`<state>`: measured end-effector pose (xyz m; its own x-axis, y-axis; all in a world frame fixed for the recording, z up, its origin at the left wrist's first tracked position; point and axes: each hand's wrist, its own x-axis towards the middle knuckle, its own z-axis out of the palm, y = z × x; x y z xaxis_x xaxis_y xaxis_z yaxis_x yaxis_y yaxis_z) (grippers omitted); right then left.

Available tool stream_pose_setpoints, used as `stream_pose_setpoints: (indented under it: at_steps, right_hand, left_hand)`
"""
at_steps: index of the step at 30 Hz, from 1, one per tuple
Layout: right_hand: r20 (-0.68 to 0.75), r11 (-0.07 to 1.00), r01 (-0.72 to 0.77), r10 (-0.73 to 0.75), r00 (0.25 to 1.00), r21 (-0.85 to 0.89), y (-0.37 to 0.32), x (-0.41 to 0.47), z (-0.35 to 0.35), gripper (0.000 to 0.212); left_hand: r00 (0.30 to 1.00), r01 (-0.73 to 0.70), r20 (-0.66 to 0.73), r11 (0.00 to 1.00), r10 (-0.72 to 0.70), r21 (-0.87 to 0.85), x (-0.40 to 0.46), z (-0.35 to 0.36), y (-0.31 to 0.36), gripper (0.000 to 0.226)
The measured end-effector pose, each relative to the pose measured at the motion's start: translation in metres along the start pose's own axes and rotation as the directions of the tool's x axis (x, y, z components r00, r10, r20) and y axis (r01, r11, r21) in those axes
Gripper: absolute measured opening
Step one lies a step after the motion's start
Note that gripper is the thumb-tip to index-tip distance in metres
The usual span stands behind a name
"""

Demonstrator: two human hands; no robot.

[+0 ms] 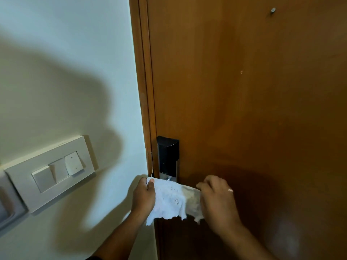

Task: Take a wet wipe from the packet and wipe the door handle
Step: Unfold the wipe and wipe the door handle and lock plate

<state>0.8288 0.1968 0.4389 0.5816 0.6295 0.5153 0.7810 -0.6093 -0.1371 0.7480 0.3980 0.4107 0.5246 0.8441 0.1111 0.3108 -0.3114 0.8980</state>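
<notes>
Left hand (143,194): mine, lower centre of the frame, clenched on the left edge of the wet wipe, thumb over the top corner.
Right hand (216,196): mine, just right of centre at the bottom, fingers pinched on the wipe's right edge; a ring (230,190) shows on one finger.
Wet wipe (172,199): white, stretched flat between my two hands, lower edge ragged and hanging free; small dark specks on the left half, the right half in shadow and greyish.
Door handle: hidden behind the spread wipe; I cannot tell its shape or whether the wipe touches it.
Lock body (167,156): dark casing with a silver plate, lower centre of the frame, mounted on the door just above the wipe; a small metal fitting shows at its foot, right at the wipe's top edge.
Door (253,109): brown wood, fills the right half of the frame; a small metal stud (273,10) at the upper right.
Door frame (144,81): brown strip running down the centre, between wall and door.
Wall (65,44): pale, left half of the frame, with a broad shadow across it.
Switch plate (50,171): cream, lower left of the frame, tilted in view, carrying three rockers; well apart from my hands.
</notes>
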Motion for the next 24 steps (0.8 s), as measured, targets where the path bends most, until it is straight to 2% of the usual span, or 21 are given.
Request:
stream_pose_setpoints:
  at_steps: [2,6,8,10,14,17,19,21,24]
  right_hand:
    - [0.017,0.993,0.116,-0.116,0.993,0.002,-0.018,-0.003,0.012,0.041]
    - [0.263,0.977,0.21,-0.191,0.946,-0.046,-0.042,-0.004,0.046,0.055]
    - [0.264,0.96,0.252,-0.214,0.941,-0.122,-0.041,-0.004,0.049,0.059]
    - [0.216,0.92,0.348,-0.308,0.927,-0.179,-0.046,-0.001,0.057,0.057]
    - [0.187,0.765,0.588,-0.557,0.809,-0.264,-0.036,0.002,0.068,0.054]
    - [0.206,0.74,0.605,-0.569,0.796,-0.295,-0.031,0.011,0.063,0.054]
    - [0.249,0.715,0.65,-0.6,0.76,-0.259,-0.029,0.016,0.061,0.055]
    - [0.269,0.681,0.686,-0.632,0.727,-0.255,-0.032,0.024,0.064,0.054]
    - [0.357,0.703,0.676,-0.586,0.727,-0.222,-0.052,0.045,0.072,0.051]
  left_hand:
    - [0.999,0.039,0.033,0.998,-0.037,-0.039,0.0,0.0,-0.001,0.038]
    - [0.99,0.087,0.117,0.995,-0.081,-0.046,-0.004,-0.006,0.001,0.036]
    - [0.992,0.055,0.12,0.998,-0.051,-0.033,-0.005,-0.01,0.001,0.029]
    - [0.998,-0.001,0.065,0.999,0.003,-0.032,-0.002,-0.023,-0.002,0.024]
    - [0.992,-0.124,0.02,0.992,0.124,-0.011,0.002,-0.024,0.012,0.037]
    - [0.96,-0.274,-0.052,0.96,0.277,0.057,0.0,-0.023,0.028,0.05]
    - [0.897,-0.403,-0.093,0.884,0.433,0.236,0.001,-0.023,0.04,0.058]
    - [0.805,-0.503,-0.099,0.761,0.585,0.409,0.008,-0.025,0.057,0.065]
    - [0.665,-0.589,0.002,0.523,0.746,0.616,0.025,-0.024,0.092,0.072]
